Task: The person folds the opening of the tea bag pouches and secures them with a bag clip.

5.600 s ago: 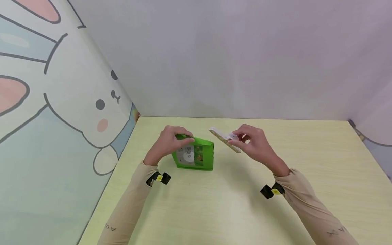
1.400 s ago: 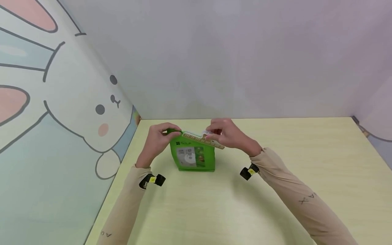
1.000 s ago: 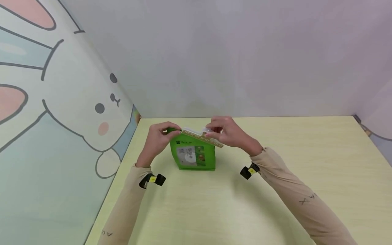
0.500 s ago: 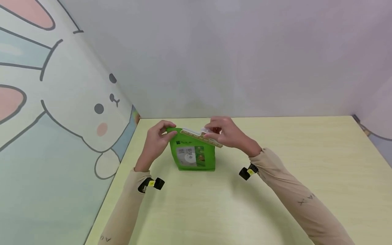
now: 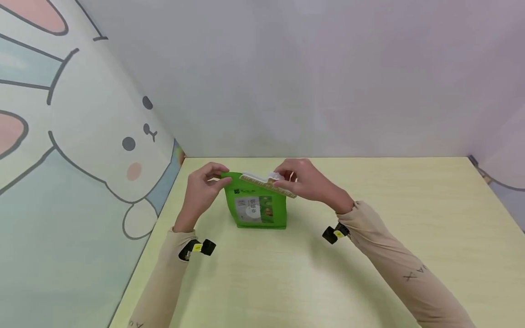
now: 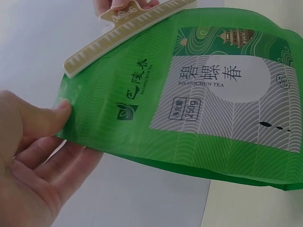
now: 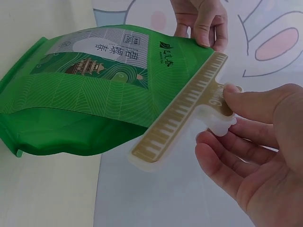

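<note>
A green tea bag (image 5: 277,209) with a grey label stands upright on the table. Its upper left corner is pinched by my left hand (image 5: 199,193), thumb in front and fingers behind, as the left wrist view shows. Across the bag's top edge slants a gold and white sealing clip (image 7: 182,113) with a piano-key pattern, its right end lower. My right hand (image 5: 306,183) pinches the clip's handle between thumb and fingers. How far the clip's jaw reaches over the back of the bag is hidden in the head view.
The pale wooden table (image 5: 262,278) runs back to a plain whitish wall (image 5: 328,82). On the left, a wall panel with a rabbit drawing (image 5: 94,123) stands close beside the left arm.
Earlier the clip was held apart, right of the bag; now it lies across the bag's top. Lately the left hand has shifted slightly left along the corner, while clip and right hand barely moved.
</note>
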The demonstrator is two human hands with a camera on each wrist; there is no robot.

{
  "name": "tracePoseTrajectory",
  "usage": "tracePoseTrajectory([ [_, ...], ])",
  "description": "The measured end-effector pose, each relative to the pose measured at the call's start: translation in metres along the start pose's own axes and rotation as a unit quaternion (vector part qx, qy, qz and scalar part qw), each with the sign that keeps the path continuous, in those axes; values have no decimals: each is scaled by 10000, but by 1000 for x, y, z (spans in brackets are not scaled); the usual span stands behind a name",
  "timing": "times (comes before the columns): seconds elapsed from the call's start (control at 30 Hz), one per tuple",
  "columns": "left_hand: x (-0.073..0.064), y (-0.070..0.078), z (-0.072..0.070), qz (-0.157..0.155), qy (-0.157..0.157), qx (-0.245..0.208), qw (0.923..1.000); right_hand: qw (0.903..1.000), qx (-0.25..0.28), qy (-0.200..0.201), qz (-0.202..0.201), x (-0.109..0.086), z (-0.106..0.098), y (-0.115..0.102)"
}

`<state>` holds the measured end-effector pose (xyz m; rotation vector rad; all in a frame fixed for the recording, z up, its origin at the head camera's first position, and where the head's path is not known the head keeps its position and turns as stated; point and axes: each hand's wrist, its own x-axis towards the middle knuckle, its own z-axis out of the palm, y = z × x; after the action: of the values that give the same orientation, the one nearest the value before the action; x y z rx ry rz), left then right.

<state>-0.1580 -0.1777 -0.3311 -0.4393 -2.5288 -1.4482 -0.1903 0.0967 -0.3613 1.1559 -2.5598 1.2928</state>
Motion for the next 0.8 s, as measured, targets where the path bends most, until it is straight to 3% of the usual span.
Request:
tracePoseTrajectory([
  [0.23,-1,-2,-2,26,60,-135,9999,9999,48,146,66,-1,4,1],
  [0.47,-3,-1,0,-101,102,-181,9997,9987,17,402,-298,0,8,0],
  [0.8,-1,0,1,68,88,-55,9999,9965,91,665,-494,3,11,3],
])
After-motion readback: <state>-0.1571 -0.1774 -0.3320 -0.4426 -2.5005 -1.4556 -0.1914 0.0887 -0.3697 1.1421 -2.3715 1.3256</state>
